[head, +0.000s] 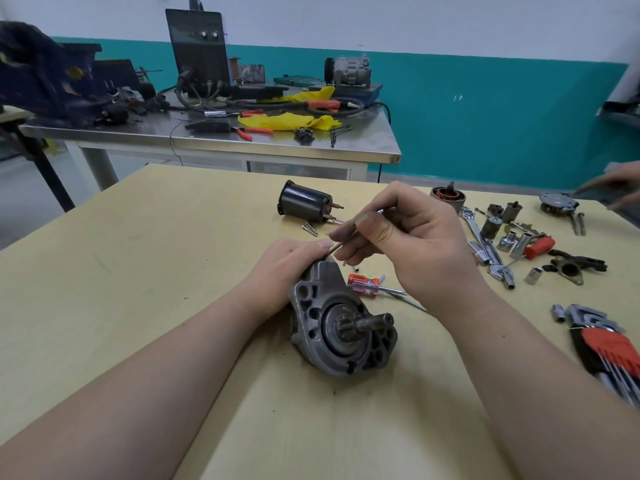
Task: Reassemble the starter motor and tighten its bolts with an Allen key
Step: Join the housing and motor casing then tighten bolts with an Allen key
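the starter motor's drive-end housing lies on its side near the middle of the yellow counter, pinion shaft toward the near edge. the left hand curls round its far end and holds it, thumb up against the tool. the right hand pinches a thin allen key between thumb and fingers, its tip angled down at the top rear of the housing, where a bolt seems to sit; the bolt head itself is hidden. the solenoid and two loose bolts lie toward the far edge, the armature and sockets toward the right edge, so reassembly looks far from done. the risk i see: a key held this lightly and at a slant may not seat fully, then slip and round the socket, or jab the left thumb. the housing could also roll, since only one hand steadies it.
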The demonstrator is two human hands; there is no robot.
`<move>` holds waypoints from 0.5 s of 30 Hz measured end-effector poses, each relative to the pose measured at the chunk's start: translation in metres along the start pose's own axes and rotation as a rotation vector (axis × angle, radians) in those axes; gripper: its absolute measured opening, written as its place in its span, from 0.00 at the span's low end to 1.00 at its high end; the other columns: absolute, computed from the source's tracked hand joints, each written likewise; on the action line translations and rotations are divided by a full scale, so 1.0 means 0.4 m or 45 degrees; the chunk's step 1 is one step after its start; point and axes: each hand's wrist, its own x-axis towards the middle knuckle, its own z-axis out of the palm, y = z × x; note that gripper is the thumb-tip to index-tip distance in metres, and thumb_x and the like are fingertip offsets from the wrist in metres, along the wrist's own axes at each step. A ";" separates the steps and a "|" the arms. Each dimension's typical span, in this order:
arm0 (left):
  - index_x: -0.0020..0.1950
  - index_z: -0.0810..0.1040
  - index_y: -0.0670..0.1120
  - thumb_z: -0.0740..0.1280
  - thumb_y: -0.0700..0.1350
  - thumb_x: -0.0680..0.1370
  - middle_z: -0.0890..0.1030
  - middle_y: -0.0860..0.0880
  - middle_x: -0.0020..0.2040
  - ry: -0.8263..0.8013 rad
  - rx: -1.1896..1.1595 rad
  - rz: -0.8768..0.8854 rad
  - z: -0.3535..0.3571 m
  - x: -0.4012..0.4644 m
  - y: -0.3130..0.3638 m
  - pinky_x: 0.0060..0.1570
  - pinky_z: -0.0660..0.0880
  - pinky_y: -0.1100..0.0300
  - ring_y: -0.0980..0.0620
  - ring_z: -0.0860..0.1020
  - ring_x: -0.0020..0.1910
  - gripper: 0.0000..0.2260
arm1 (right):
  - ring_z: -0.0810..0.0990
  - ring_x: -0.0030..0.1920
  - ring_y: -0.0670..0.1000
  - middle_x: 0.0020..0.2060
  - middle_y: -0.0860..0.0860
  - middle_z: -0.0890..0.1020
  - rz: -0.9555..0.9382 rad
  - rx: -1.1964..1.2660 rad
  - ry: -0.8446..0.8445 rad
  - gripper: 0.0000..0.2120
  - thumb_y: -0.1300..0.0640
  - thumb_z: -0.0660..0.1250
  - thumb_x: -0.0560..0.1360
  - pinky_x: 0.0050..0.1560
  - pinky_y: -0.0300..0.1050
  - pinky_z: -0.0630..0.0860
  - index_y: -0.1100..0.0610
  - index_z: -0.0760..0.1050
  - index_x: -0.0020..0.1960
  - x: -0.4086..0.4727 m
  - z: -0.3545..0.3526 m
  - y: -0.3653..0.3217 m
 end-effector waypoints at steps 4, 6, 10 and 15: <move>0.37 0.71 0.35 0.66 0.58 0.79 0.68 0.45 0.33 0.051 0.017 0.001 0.001 -0.001 -0.008 0.34 0.62 0.55 0.51 0.66 0.33 0.26 | 0.88 0.38 0.62 0.41 0.62 0.87 -0.013 0.005 0.133 0.04 0.59 0.69 0.79 0.38 0.48 0.84 0.55 0.79 0.45 -0.008 0.023 0.011; 0.37 0.71 0.33 0.66 0.58 0.79 0.68 0.46 0.33 0.086 0.039 0.011 0.000 -0.003 -0.011 0.34 0.62 0.55 0.51 0.66 0.33 0.28 | 0.89 0.38 0.61 0.41 0.60 0.88 -0.027 -0.004 0.163 0.05 0.56 0.70 0.79 0.38 0.47 0.84 0.53 0.79 0.45 -0.012 0.032 0.013; 0.36 0.72 0.35 0.66 0.60 0.78 0.69 0.47 0.31 0.077 0.032 0.038 -0.009 -0.003 -0.016 0.36 0.64 0.54 0.50 0.67 0.32 0.28 | 0.89 0.40 0.60 0.42 0.58 0.88 -0.029 -0.033 0.124 0.06 0.53 0.69 0.79 0.40 0.49 0.85 0.56 0.79 0.48 -0.016 0.039 0.011; 0.41 0.85 0.39 0.66 0.64 0.78 0.81 0.39 0.36 -0.015 -0.005 0.049 -0.027 -0.009 -0.020 0.46 0.74 0.50 0.47 0.78 0.37 0.28 | 0.87 0.36 0.58 0.42 0.58 0.88 -0.134 0.110 0.485 0.07 0.51 0.68 0.83 0.37 0.46 0.83 0.55 0.77 0.53 0.001 0.018 -0.014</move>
